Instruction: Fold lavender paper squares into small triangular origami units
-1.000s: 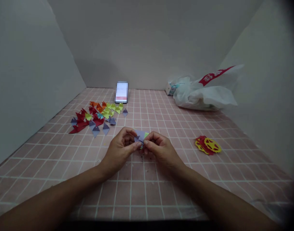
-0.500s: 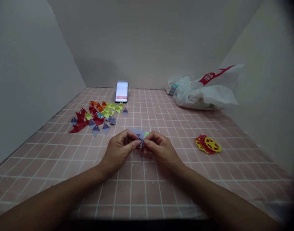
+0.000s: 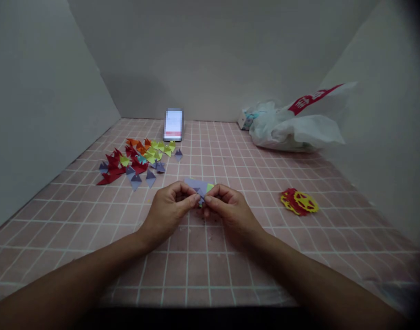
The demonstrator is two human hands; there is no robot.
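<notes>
Both of my hands meet near the middle of the table, pinching a small folded purple paper (image 3: 201, 192) from its two sides. My left hand (image 3: 170, 206) has thumb and forefinger closed on its left part. On the right part, my right hand (image 3: 232, 206) grips with thumb and fingertips. Just behind the fingers lie flat sheets of purple paper (image 3: 192, 183), with a strip of yellow-green paper (image 3: 210, 187) beside them. My fingers hide part of the folded piece.
Several small folded paper pieces (image 3: 139, 165) in red, orange, yellow, blue and purple lie at the left. A phone (image 3: 173, 124) stands at the back. To the right are red and yellow gear-shaped pieces (image 3: 299, 202); behind them, a white plastic bag (image 3: 292, 133) next to a small box (image 3: 243, 120).
The whole view has shifted slightly, so the table's things sit a little higher. Both hands keep their pinch on the purple paper, with only small finger movement.
</notes>
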